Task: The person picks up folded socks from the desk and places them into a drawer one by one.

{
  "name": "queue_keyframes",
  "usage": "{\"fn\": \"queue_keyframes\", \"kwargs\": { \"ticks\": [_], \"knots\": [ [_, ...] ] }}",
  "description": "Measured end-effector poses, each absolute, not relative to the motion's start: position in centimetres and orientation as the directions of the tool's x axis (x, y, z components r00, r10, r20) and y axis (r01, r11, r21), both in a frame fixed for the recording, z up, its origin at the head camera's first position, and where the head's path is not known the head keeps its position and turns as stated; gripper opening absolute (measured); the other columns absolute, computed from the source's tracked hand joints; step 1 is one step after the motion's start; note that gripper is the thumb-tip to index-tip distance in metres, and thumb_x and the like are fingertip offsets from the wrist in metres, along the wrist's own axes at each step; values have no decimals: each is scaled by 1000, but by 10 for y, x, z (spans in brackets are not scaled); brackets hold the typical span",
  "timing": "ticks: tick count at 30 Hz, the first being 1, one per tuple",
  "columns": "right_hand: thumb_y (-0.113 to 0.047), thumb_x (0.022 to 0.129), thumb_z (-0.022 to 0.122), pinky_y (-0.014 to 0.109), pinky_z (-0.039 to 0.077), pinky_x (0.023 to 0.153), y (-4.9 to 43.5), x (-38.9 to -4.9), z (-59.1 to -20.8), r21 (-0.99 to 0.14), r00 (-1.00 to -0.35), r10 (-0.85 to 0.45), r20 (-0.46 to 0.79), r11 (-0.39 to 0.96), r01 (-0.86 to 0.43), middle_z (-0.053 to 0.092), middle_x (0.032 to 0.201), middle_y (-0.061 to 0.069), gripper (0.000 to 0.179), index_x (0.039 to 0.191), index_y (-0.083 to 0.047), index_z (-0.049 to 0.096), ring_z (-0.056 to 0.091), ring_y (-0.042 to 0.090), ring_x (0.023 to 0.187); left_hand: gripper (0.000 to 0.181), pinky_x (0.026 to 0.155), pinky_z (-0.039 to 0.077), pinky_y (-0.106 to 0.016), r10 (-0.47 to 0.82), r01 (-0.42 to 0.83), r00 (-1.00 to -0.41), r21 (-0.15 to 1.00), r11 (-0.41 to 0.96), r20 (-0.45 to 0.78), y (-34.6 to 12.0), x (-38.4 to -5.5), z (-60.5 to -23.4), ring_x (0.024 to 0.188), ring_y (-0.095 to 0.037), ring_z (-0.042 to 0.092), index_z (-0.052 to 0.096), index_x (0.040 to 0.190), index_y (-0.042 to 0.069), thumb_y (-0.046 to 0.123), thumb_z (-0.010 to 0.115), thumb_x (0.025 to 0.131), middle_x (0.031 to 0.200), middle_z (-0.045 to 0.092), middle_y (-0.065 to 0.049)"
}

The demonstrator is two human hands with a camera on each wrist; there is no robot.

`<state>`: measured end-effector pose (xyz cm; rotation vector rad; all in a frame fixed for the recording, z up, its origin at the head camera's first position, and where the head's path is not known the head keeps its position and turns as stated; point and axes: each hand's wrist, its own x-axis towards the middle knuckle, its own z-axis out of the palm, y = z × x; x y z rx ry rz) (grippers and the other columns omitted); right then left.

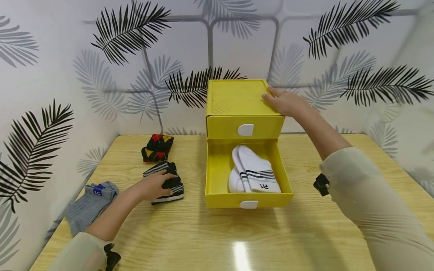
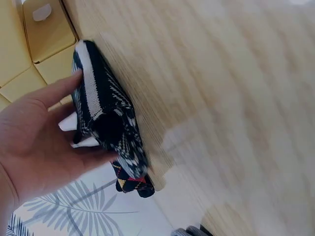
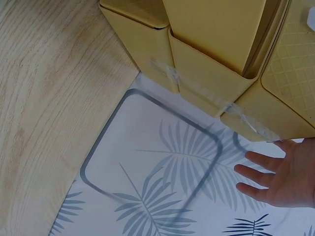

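Observation:
In the head view, my left hand (image 1: 152, 187) is on a folded pair of black-and-white striped socks (image 1: 174, 184) lying on the table. The left wrist view has the striped socks (image 2: 106, 103) between the thumb and fingers of that hand (image 2: 44, 142). My right hand (image 1: 288, 103) touches the top right edge of a yellow two-drawer box (image 1: 237, 98); its fingers are extended in the right wrist view (image 3: 285, 177). The box's lower drawer (image 1: 217, 165) is pulled out, with white socks (image 1: 255, 169) with black stripes inside. The upper drawer (image 1: 220, 128) is closed.
A black argyle sock pair (image 1: 158, 148) with red and yellow diamonds lies behind the striped pair. Grey socks (image 1: 89, 207) are at the table's left edge, beside my left forearm. A leaf-patterned wall covering (image 1: 237, 49) stands behind the wooden table (image 1: 190, 237).

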<state>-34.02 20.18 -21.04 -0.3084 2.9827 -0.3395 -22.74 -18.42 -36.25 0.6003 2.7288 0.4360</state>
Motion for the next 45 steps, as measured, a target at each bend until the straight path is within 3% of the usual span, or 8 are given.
{"fn": "queue_keyframes", "kwargs": {
  "ticks": [6,15,21,23,26,31,39,45],
  "knots": [
    [-59,93,12,60,13,101,200,-340,-210,-235,-972,-212,-99,954,-184,14,147,25,71,149,-17,1,13,44,132,22,78,45,-41,562,449,-821,496,744,-99,-186,-237,-366,96,-29,54,57,105,1,12,63,87,108,57,-15],
    [-59,93,12,59,14,102,201,-341,-212,-249,-971,-215,-103,951,-184,15,147,25,71,149,-17,1,13,44,132,23,70,45,-41,350,301,-937,457,837,-23,-188,-238,-368,88,-31,56,56,105,-1,10,63,87,107,57,-20],
    [-59,94,13,58,12,103,202,-342,-212,-269,-970,-221,-106,945,-186,13,147,25,71,149,-17,-1,12,44,132,66,70,47,-48,52,10,-991,329,944,-119,-179,-234,-368,93,-47,51,38,123,-16,32,65,86,108,48,-35],
    [-59,94,13,58,12,103,203,-341,-212,-278,-969,-223,-110,943,-185,13,147,24,71,149,-17,-1,12,43,132,81,71,47,-49,14,-45,-982,305,951,-188,-179,-235,-367,93,-48,52,26,128,-22,36,63,87,108,48,-39],
    [-58,94,13,58,11,103,204,-341,-212,-290,-968,-223,-117,940,-181,12,147,24,70,149,-18,-2,11,43,132,85,73,47,-47,30,-71,-958,334,940,-287,-182,-240,-367,90,-45,55,20,129,-25,37,60,89,106,51,-39],
    [-57,94,14,58,10,103,206,-342,-213,-308,-966,-229,-124,934,-182,11,148,25,70,149,-17,-3,9,43,133,87,91,38,-51,51,-142,-934,500,854,-354,-188,-248,-371,117,-49,37,14,132,-25,32,63,87,132,29,-41],
    [-57,95,14,58,10,103,207,-343,-213,-309,-966,-234,-112,932,-190,11,147,26,70,149,-16,-2,9,43,133,83,98,31,-49,54,-245,-920,677,694,-388,-194,-250,-377,123,-44,29,19,134,-22,25,67,84,138,21,-37],
    [-56,95,15,57,10,104,205,-342,-213,-317,-967,-229,-113,930,-183,10,148,26,69,149,-17,-2,8,43,133,82,100,24,-55,121,-280,-897,760,587,-424,-198,-247,-371,130,-47,11,4,141,-12,22,58,91,144,1,-33]
  ]
}}
